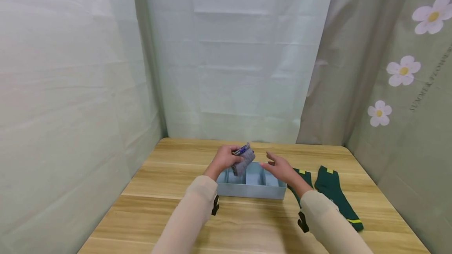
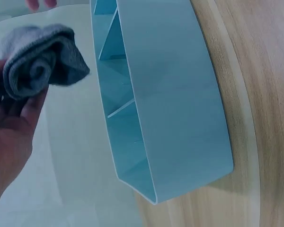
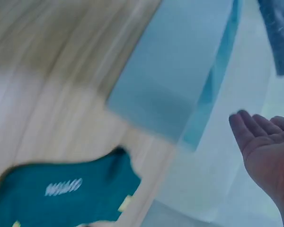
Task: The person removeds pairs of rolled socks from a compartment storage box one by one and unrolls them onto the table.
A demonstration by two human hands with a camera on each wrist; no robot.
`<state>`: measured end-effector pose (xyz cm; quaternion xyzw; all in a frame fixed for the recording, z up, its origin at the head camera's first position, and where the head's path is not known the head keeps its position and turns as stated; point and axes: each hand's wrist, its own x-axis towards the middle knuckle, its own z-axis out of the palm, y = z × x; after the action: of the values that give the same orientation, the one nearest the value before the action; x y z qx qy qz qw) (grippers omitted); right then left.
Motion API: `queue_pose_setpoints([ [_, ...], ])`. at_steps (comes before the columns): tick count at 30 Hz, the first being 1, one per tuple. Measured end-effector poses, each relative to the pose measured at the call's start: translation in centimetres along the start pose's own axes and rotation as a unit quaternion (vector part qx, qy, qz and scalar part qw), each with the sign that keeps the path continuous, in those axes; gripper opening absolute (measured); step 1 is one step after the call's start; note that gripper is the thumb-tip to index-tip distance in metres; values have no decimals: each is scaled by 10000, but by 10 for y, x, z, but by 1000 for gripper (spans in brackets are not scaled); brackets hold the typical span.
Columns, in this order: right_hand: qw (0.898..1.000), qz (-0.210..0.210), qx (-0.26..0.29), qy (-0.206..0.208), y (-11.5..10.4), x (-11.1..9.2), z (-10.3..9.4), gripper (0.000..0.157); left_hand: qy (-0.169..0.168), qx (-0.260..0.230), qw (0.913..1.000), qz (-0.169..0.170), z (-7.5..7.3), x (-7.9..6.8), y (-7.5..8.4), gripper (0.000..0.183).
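A rolled grey sock (image 1: 244, 160) with a blue-marked edge is held in my left hand (image 1: 225, 157), above the light-blue divided box (image 1: 251, 191). In the left wrist view the sock (image 2: 42, 64) shows a spiral roll at its end, thumb and fingers round it. My right hand (image 1: 280, 167) hovers over the box's right end, fingers extended, holding nothing. The right wrist view shows that hand (image 3: 267, 146) apart from the grey sock (image 3: 280, 35). Beneath the sock lie the box's compartments, with thin dividers between them.
Two dark green socks with yellow patches lie on the wooden table (image 1: 176, 218) right of the box. One green sock (image 1: 335, 191) is in full length; the other (image 1: 304, 176) is partly behind my right arm. Curtains (image 1: 229, 69) surround the table's back and sides.
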<state>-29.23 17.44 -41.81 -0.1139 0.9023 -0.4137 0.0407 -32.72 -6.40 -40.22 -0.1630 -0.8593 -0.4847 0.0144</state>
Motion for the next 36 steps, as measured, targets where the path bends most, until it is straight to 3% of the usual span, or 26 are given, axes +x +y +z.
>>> queue_pose_setpoints([
  [5,9963,71,828,-202,-20,12,14,83,-697,-476,9964,19,-1,-3,3,39],
  [10,9854,33,1699,-106,-22,17,24,61,-973,-744,9924,94,1,-7,1,45],
  [15,9840,-28,1782,84,-21,19,28,39,-1008,-929,9906,-21,2,-9,-3,48],
  [20,9871,13,1588,192,-25,18,29,32,-1191,-761,9898,-196,3,-11,-4,50],
  [27,9937,-60,1100,217,-29,17,27,35,-1349,-613,9888,-181,1,-10,-1,41],
  [32,9947,-110,1021,108,-30,16,27,60,-1337,-353,9901,-239,1,-10,-1,33],
  [36,9908,-27,1342,185,-30,16,30,75,-1141,-339,9922,-364,1,-12,-2,26],
])
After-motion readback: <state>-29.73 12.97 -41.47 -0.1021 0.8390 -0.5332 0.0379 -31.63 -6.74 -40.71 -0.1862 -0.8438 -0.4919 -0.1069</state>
